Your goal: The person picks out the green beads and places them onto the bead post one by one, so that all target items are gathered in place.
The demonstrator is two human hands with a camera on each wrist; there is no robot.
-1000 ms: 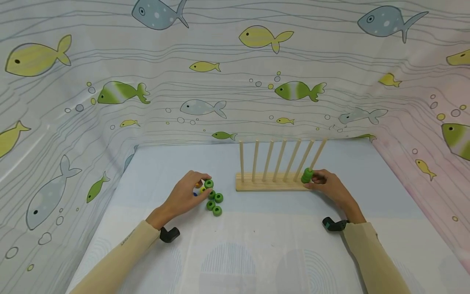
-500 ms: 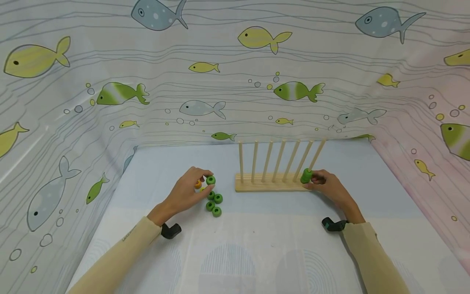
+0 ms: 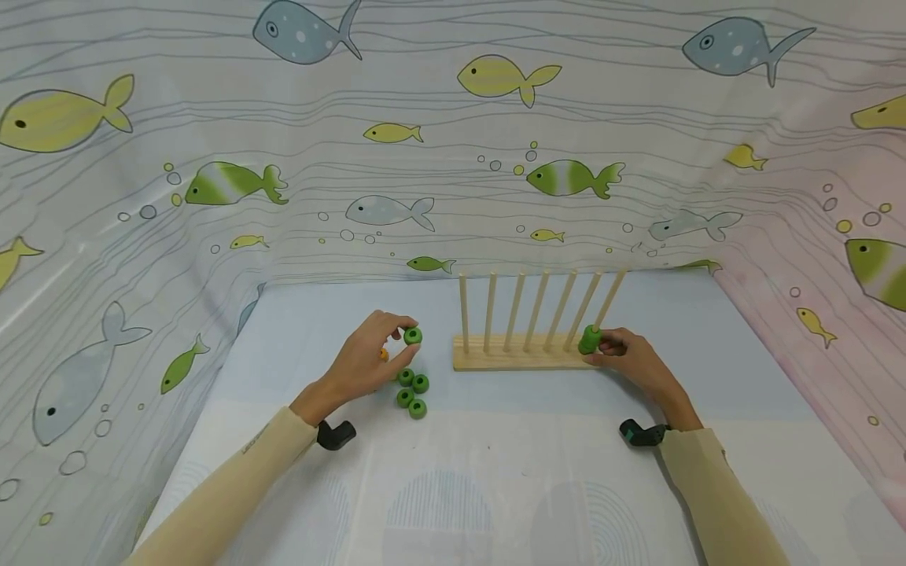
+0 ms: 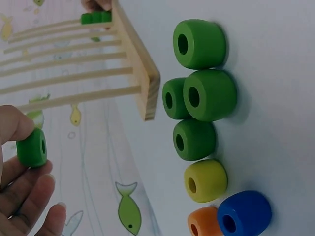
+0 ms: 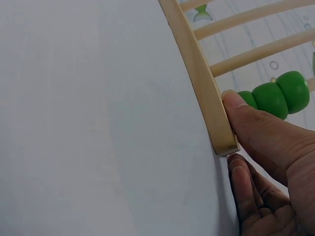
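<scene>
My left hand (image 3: 364,362) pinches a green bead (image 3: 413,336) between thumb and fingertips, raised off the table and left of the wooden peg rack (image 3: 524,362). The hole of that bead (image 4: 32,147) shows in the left wrist view. My right hand (image 3: 633,358) grips the right end of the rack's base, with the thumb against one face and the fingers around the end. On the rightmost peg sits a short stack of green beads (image 5: 273,98). Several loose green beads (image 3: 418,408) lie close together below my left hand.
Beside the loose green beads lie a yellow bead (image 4: 206,181), a blue bead (image 4: 244,214) and an orange bead (image 4: 203,222), mostly hidden by my hand in the head view. Several upright pegs of the rack are bare. A fish-print sheet rises behind the table.
My left hand has lifted the green bead up and to the right, away from the loose ones. My right hand stays at the rack's end.
</scene>
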